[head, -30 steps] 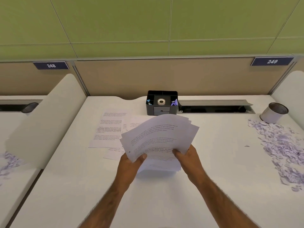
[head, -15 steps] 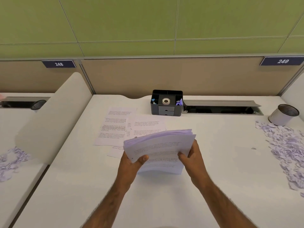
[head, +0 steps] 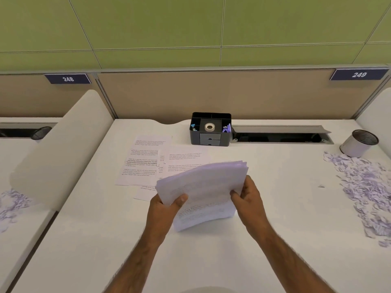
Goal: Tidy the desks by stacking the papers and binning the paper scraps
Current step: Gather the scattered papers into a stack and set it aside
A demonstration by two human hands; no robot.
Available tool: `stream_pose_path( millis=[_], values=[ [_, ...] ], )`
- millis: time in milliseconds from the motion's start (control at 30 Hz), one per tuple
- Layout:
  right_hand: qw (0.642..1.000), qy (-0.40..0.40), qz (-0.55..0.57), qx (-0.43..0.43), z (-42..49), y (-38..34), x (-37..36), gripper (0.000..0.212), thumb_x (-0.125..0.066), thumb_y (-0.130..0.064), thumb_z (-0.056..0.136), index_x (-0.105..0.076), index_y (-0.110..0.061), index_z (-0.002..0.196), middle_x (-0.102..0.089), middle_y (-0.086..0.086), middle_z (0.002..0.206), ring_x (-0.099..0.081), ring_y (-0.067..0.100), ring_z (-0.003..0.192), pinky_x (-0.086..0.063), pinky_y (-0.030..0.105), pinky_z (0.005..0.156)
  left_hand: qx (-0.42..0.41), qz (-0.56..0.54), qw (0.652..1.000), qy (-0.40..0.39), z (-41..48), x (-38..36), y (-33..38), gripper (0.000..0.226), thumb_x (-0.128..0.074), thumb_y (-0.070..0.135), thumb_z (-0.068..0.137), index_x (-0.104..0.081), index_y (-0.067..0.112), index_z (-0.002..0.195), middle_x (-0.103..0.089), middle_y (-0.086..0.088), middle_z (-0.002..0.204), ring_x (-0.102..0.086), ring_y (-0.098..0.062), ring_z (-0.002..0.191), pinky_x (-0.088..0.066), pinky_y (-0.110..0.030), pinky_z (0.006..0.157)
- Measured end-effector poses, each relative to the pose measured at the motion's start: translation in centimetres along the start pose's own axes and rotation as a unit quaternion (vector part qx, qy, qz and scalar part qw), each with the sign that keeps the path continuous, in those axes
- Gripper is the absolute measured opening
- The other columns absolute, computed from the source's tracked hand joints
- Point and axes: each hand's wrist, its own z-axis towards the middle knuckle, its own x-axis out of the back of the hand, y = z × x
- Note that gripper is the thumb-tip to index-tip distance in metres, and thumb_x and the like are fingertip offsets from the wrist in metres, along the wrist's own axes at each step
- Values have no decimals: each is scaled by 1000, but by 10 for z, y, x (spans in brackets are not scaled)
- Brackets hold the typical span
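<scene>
I hold a thick stack of printed papers tilted on its lower edge on the white desk. My left hand grips its left side with the thumb on top. My right hand grips its right side. Several loose printed sheets lie flat on the desk behind and to the left of the stack. A wide spread of purple-white paper scraps covers the desk's right side. A small white bin stands beyond the scraps at the back right.
A black desk organiser with a tape roll stands at the back centre, beside an open cable tray. A white divider separates the left desk, which carries more scraps and a black mesh cup.
The fanned sheets have been drawn together into one squared stack and lowered onto its edge on the desk. Both hands kept their grip.
</scene>
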Motion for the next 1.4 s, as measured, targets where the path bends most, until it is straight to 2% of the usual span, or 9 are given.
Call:
stream_pose_path(
  millis=[233,467,733,900,1067,1133,1200,1267,1400],
  values=[
    [999,-18,-21,-41,-10,10,6,42,-48,0,96,-68,-33,112,-75,-14,106,-69,10,104,-54,29,88,30,6,999,-19,-12,-6,-9,10,-79,35,85,-77,32,93,-80,7,93,-75,-18,89,-59,-32,74],
    [999,-26,-16,-45,-17,15,11,47,-48,4,93,-64,-34,117,-73,-16,109,-67,3,105,-49,22,85,-1,-38,999,-32,-25,-14,-12,43,-77,27,80,-65,29,122,-76,7,110,-71,-12,105,-60,-26,82],
    [996,-42,-46,-58,-26,35,14,43,-48,-1,97,-64,-37,114,-72,-18,109,-64,-7,100,-47,19,82,11,-5,1000,-14,-30,-21,-30,34,-76,15,91,-66,26,121,-76,6,110,-70,-12,106,-58,-27,89],
    [996,-43,-52,-62,-17,49,14,30,-55,-10,100,-68,-31,117,-74,-15,112,-67,6,106,-53,33,93,71,28,997,13,-13,-20,-24,10,-72,21,94,-74,24,103,-80,5,99,-75,-13,93,-59,-26,78],
    [995,-52,3,-89,-7,50,-4,18,-58,-7,99,-71,-18,106,-78,-4,103,-74,20,95,-58,50,90,78,70,994,-13,23,4,-12,25,-72,35,94,-75,17,111,-80,3,98,-77,-18,92,-63,-39,83],
    [994,-51,20,-97,-2,49,-12,18,-59,-5,98,-72,-16,105,-78,0,102,-74,25,94,-58,51,89,68,81,994,-15,42,16,-11,27,-67,40,97,-76,16,106,-79,4,96,-76,-15,88,-61,-33,80],
    [991,-45,51,-112,5,49,-16,19,-61,-2,96,-73,-13,107,-78,6,104,-74,32,96,-57,50,90,65,85,994,21,61,27,-13,33,-61,39,100,-73,9,95,-76,6,87,-69,-11,76,-54,-20,66],
    [987,-34,81,-132,11,50,-17,19,-61,0,95,-73,-8,109,-77,12,106,-73,37,97,-56,51,91,76,103,989,70,83,44,-21,28,-59,32,102,-72,8,93,-77,0,91,-64,-12,73,-49,-21,62],
    [985,-4,77,-157,18,54,-14,17,-60,-2,97,-73,-7,108,-77,13,105,-73,38,96,-56,53,93,98,331,923,168,129,102,-50,32,-66,33,96,-70,7,114,-71,-11,119,-64,-25,106,-48,-31,89]
  ],
)
